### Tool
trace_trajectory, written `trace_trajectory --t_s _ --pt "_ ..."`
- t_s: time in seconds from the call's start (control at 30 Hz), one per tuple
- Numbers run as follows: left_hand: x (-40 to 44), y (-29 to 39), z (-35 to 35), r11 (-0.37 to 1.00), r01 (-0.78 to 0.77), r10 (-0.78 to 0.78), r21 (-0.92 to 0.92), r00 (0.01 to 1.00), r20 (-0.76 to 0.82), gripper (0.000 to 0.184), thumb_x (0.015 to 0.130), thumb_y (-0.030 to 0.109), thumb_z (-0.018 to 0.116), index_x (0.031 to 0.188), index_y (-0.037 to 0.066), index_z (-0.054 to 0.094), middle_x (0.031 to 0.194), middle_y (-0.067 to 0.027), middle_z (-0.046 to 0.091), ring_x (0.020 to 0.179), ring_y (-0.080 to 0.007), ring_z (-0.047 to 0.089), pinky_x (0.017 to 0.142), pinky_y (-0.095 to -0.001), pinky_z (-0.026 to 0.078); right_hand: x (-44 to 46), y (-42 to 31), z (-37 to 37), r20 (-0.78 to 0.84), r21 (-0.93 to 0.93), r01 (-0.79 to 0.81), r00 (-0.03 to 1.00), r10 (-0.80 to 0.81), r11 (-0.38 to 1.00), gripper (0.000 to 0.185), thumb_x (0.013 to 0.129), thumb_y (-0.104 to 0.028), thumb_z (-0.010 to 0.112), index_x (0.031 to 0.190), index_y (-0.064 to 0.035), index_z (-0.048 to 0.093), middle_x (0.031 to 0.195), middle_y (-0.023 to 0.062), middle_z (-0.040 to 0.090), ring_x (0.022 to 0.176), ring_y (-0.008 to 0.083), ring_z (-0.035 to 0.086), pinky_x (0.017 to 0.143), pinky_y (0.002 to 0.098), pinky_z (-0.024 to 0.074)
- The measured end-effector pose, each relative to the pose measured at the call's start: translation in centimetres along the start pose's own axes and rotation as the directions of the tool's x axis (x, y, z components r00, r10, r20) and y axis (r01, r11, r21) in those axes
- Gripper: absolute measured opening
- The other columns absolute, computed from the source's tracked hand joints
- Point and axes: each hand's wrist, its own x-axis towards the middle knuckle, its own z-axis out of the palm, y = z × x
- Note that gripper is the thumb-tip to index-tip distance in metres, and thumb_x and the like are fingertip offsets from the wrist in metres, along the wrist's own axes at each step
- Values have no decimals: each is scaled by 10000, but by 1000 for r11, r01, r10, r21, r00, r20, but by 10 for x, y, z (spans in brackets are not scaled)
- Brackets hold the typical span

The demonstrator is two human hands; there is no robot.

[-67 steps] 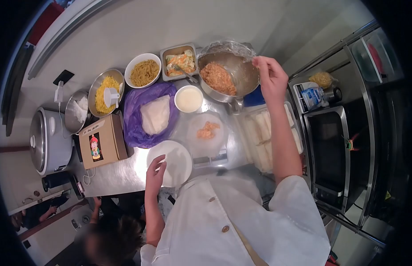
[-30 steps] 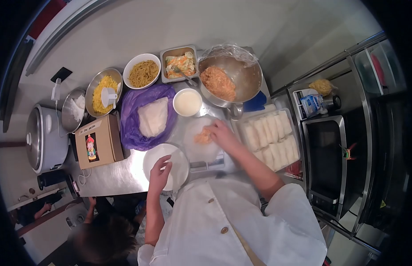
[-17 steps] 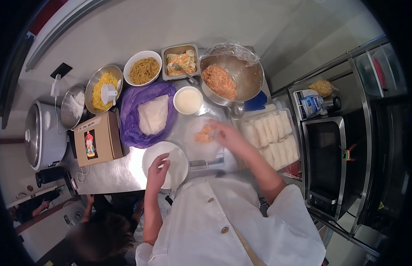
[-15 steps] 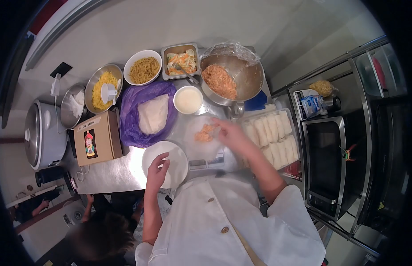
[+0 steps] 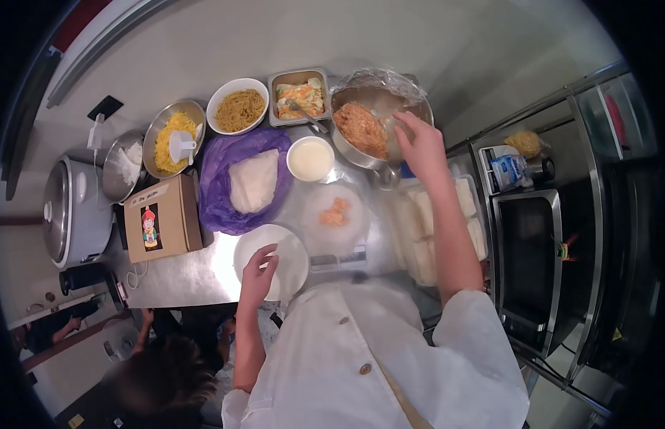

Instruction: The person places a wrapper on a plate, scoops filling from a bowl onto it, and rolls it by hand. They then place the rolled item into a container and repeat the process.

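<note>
Your right hand (image 5: 421,145) is over the steel bowl (image 5: 356,156), fingers parted, no load visible; left hand (image 5: 256,275) half-curled over the plate (image 5: 293,266), seemingly empty, contact unclear. Filling (image 5: 359,129) in bowl, small portion (image 5: 334,212) on pale disc (image 5: 332,237), likely central for short reach. Rear's crowded; bench (image 5: 200,280) metal shows left to front edge.

You face a smooth, pale-grey wall (image 5: 454,36), fitted at your left with a black, rectangular outlet plate (image 5: 105,108). Before the wall, note the silver, sheet-metal surface (image 5: 182,282); bright white light reflects from its left portion. At your right, locate the silver, tubular-metal rack (image 5: 581,136). It holds a black, rectangular microwave oven (image 5: 522,264) with a silver frame.
</note>
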Motion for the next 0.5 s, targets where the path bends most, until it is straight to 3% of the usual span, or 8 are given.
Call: trace_trajectory --t_s 0.07,0.17,0.23,0.3,0.4,0.5 --pt "-3 -3 0 1000 13 -13 -7 1000 -20 325 943 150 609 1250 44 601 1214 -78 620 1062 -188 607 809 -290 517 -13 -19 -7 -136 286 35 991 4 958 164 846 -85 662 1000 -45 706 983 147 697 908 289 669 816 346 521" --pt "-1 -11 0 999 33 -33 11 999 -8 322 944 148 608 1247 42 602 1213 -79 623 1064 -187 608 808 -294 520 -45 -35 4 -75 396 107 994 -84 912 152 847 -83 653 985 -44 705 941 140 696 857 309 661 806 369 525" --pt "-1 -11 4 999 46 -46 -12 999 3 320 943 148 608 1245 42 603 1211 -82 625 1064 -188 609 804 -296 521 -69 -29 34 21 404 139 987 -161 904 183 825 -79 660 1002 -50 697 932 144 685 871 321 638 829 391 517" --pt "1 -5 7 999 36 -36 1 999 14 322 941 148 611 1245 43 603 1211 -83 625 1064 -190 610 802 -297 523 -90 -27 54 251 351 131 941 -228 927 226 807 -83 665 1029 -48 687 970 131 658 968 312 603 874 392 498" --pt "4 -2 8 1000 16 -16 8 1000 26 324 937 146 616 1245 44 604 1211 -87 624 1064 -195 613 799 -298 527 -118 -11 97 347 325 127 906 -243 937 282 801 -90 664 1080 -46 669 1009 114 626 1049 309 558 914 391 477" --pt "8 -3 5 1000 -1 1 13 1000 23 325 934 143 619 1243 43 605 1211 -89 624 1065 -199 616 798 -299 530 -123 -6 107 356 307 162 894 -271 938 285 802 -91 660 1084 -47 649 1019 101 603 1027 301 555 906 379 481"
